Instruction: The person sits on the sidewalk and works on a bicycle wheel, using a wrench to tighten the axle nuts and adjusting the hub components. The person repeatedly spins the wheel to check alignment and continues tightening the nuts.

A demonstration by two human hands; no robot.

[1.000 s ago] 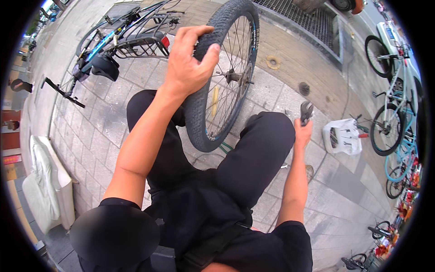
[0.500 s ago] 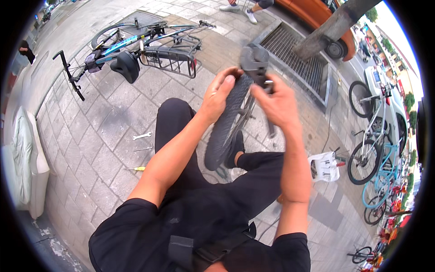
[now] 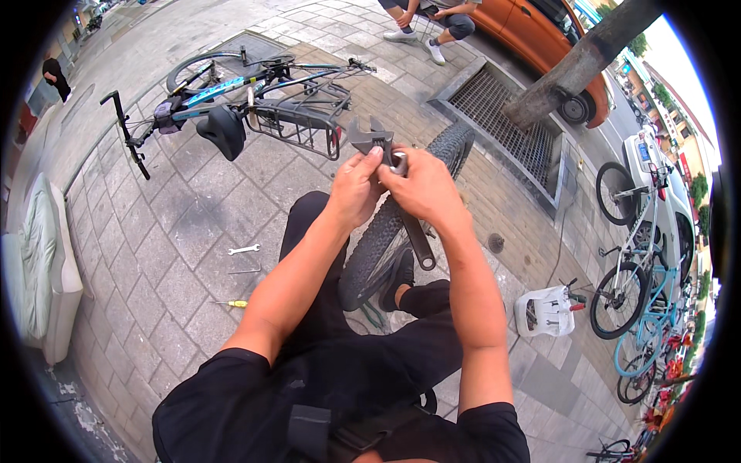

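Note:
Both my hands are on a large dark adjustable wrench [image 3: 421, 245], its jaws pointing away from me and its handle slanting down toward my right foot. The fingers of my left hand [image 3: 356, 185] pinch it just below the jaws, thumb near the adjusting screw. My right hand [image 3: 429, 189] is closed round the upper handle; a small shiny metal piece [image 3: 399, 163] shows by its fingers, its kind unclear. Behind and under the hands, a bicycle wheel with a knobby black tyre [image 3: 364, 258] stands tilted between my legs, partly covered by them.
On the paving to my left lie an open-end wrench [image 3: 245, 249], a thin hex key [image 3: 245, 271] and a yellow-handled screwdriver [image 3: 238, 303]. A bicycle [image 3: 224, 96] lies farther off. At right stands a clear tool tub [image 3: 544, 312]. Beyond are a tree grate [image 3: 502, 108] and a seated person [image 3: 436, 19].
Both hands and the adjustable wrench have shifted left, away from the top of the tyre, which now shows beyond my right hand. The wrench is no longer blurred.

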